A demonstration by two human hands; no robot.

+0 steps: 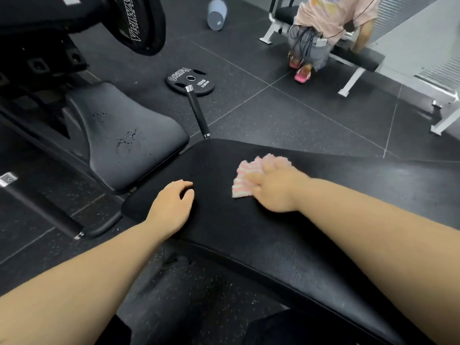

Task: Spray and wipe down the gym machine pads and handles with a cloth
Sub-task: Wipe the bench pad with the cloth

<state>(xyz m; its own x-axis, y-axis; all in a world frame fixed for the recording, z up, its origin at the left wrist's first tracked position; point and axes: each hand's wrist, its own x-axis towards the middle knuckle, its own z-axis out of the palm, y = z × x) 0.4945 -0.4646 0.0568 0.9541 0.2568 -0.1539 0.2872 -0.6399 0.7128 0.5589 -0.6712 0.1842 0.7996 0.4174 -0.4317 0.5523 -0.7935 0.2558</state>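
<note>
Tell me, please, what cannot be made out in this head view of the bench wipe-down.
All in the head view:
- Cloth: its middle is hidden under the right hand.
- Left hand: fingertips curl out of sight, so whether it holds anything is unclear.
- Pad: near end cut off by the bottom edge.
- Weight plate: fine print too small to read.
- Second person: upper body cut off by the top edge.

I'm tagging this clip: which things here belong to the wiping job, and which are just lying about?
Job: pink-and-white cloth under the right hand, long black pad, cracked seat pad, black handle.
Lying about: weight plate, grey cylinder, white bench.
</note>
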